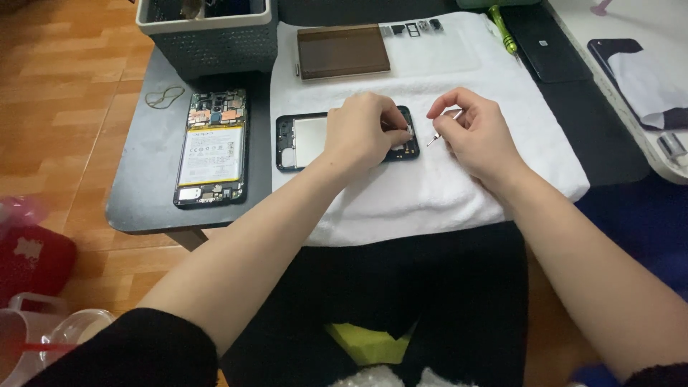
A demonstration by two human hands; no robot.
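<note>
A black phone frame (301, 142) with a pale metal plate inside lies on a white towel (444, 179). My left hand (362, 129) rests on the frame's right half, fingertips pinching a small white part at its edge. Just right of the frame, my right hand (473, 132) holds thin metal tweezers (435, 137), tips pointing down-left toward the frame. An opened phone body (212, 147) with its white battery exposed lies on the dark table to the left.
A grey basket (208, 32) stands at the back left. A brown rectangular panel (342, 51) and small dark parts (412, 29) lie on the towel's far side. A green screwdriver (504, 30), a black phone (552, 50), a rubber band (164, 97).
</note>
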